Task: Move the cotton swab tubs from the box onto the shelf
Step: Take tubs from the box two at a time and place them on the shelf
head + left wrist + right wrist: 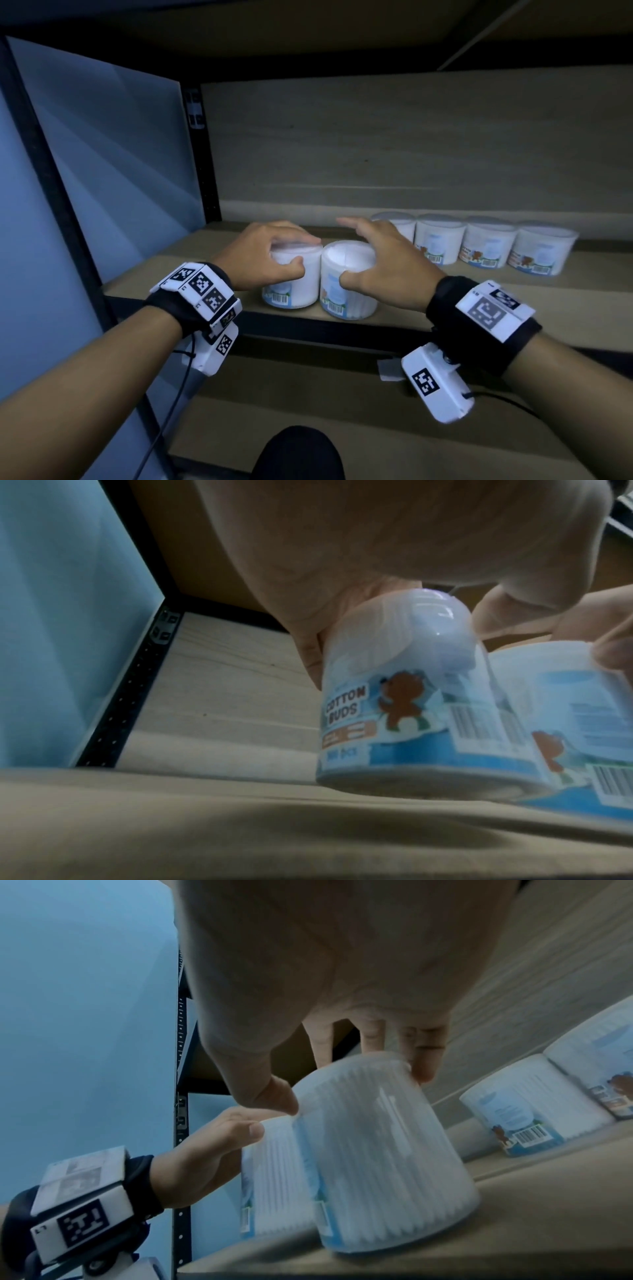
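Note:
Two clear cotton swab tubs with blue bear labels stand side by side near the front edge of the wooden shelf (pixel 513 298). My left hand (pixel 296 251) grips the left tub (pixel 298 287) from above, fingers curled over its lid and thumb on the near side. In the left wrist view this tub (pixel 411 723) reads "COTTON BUDS". My right hand (pixel 363 253) holds the right tub (pixel 346 294) by its top, thumb in front and fingers spread behind. The right wrist view shows that tub (pixel 383 1150) touching the left tub (pixel 274 1177). The box is out of view.
Several more tubs (pixel 489 245) stand in a row along the shelf's back wall at the right. A black upright post (pixel 202 154) and a frosted panel (pixel 102 154) close the left side. A lower shelf board (pixel 342 411) lies below.

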### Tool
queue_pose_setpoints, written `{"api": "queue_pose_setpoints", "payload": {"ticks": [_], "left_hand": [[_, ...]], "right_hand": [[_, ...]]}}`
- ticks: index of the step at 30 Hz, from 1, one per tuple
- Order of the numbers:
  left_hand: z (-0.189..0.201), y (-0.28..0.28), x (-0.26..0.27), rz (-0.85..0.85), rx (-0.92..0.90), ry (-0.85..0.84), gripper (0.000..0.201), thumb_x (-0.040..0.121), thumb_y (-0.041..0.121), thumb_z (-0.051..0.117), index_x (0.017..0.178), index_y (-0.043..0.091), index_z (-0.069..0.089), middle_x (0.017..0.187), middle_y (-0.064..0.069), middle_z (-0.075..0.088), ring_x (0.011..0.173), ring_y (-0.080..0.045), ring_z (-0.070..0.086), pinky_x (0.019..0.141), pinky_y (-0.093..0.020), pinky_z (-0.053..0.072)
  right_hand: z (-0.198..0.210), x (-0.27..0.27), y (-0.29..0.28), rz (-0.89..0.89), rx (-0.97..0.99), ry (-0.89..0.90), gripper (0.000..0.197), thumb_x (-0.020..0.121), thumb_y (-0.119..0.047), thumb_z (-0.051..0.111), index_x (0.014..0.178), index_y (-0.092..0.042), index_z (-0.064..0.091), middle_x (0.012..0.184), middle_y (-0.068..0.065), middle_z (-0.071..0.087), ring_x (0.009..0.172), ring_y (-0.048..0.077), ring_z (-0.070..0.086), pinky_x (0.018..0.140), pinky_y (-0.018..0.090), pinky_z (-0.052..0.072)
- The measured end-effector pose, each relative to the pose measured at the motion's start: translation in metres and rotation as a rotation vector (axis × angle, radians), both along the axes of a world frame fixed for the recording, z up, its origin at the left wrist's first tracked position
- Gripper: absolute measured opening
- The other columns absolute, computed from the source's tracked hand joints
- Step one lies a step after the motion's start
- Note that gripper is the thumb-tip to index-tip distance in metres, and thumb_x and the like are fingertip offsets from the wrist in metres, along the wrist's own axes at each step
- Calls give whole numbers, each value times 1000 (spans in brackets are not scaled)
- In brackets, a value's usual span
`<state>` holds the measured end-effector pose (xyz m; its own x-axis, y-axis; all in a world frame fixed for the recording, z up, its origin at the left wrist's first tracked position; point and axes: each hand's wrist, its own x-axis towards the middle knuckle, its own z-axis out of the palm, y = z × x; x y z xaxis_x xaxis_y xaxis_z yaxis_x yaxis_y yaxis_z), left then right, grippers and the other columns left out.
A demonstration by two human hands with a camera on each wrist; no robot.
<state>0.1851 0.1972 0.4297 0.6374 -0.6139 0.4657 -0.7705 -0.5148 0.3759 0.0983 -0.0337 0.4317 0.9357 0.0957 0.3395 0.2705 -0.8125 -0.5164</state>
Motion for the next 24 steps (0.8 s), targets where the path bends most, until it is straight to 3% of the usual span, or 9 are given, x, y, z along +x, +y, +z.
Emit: {"api": "queue_pose_setpoints", "payload": {"ticks": [8, 14, 20, 24], "left_hand": [[-11, 4, 4, -11, 1, -6, 40, 85, 39, 60, 123, 34, 69, 124, 20, 64, 118, -2, 59, 101, -32, 49], [-8, -3, -6, 130, 50, -82, 30, 90, 41, 64, 119, 38, 70, 116, 22, 65, 108, 3, 59, 96, -27, 50], [-1, -10, -27, 299, 99, -119, 23, 90, 46, 62, 107, 36, 74, 113, 18, 66, 102, -6, 59, 85, -28, 49], [0, -9, -26, 296, 102, -125, 22, 90, 42, 65, 108, 36, 75, 114, 15, 70, 101, -7, 62, 88, -31, 52]], "right_hand": [[-7, -2, 2, -13, -85, -75, 57, 80, -39, 67, 135, -42, 50, 135, -7, 40, 128, 12, 43, 108, 29, 37], [0, -14, 2, -32, -160, -161, 19, 88, -38, 67, 106, -40, 72, 110, -15, 60, 106, 7, 56, 90, 27, 47], [2, -20, 5, -60, -164, -219, 14, 90, -32, 67, 98, -37, 77, 103, -17, 70, 96, 4, 62, 82, 24, 51], [3, -19, 7, -69, -143, -197, 13, 90, -31, 68, 96, -36, 77, 101, -16, 72, 95, 4, 64, 82, 24, 52]]}}
